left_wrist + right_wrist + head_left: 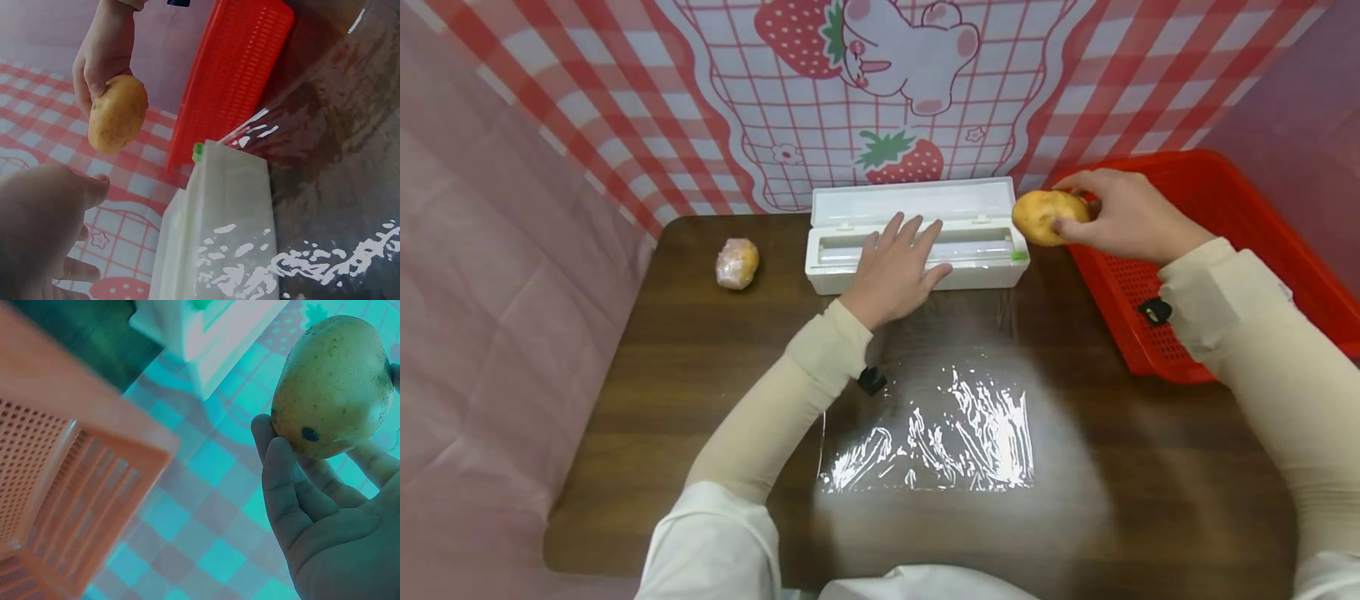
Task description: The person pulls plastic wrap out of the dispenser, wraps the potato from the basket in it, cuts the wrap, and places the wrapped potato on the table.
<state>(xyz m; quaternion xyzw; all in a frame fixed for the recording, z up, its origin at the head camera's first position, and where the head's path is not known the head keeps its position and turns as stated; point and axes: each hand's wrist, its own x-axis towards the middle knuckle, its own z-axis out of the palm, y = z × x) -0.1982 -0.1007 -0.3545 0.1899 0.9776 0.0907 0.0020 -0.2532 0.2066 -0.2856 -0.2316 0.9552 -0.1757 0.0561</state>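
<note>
My right hand point(1131, 215) grips a yellow potato point(1047, 217) between thumb and fingers, raised near the right end of the white cling film box point(917, 279). In the right wrist view the potato point(334, 387) shows a dark spot low on its skin. My left hand point(895, 271) is spread over the box with fingers apart, holding nothing. The box lid stands up at the back, and a roll lies inside. From its front a sheet of clear cling film point(925, 442) stretches flat over the brown table toward me.
A red perforated plastic basket point(1138, 333) stands at the table's right side. On the left part of the table point(692, 400) lies a film-wrapped potato point(737, 263). A red-and-white checked strawberry cloth point(895, 100) hangs behind the box.
</note>
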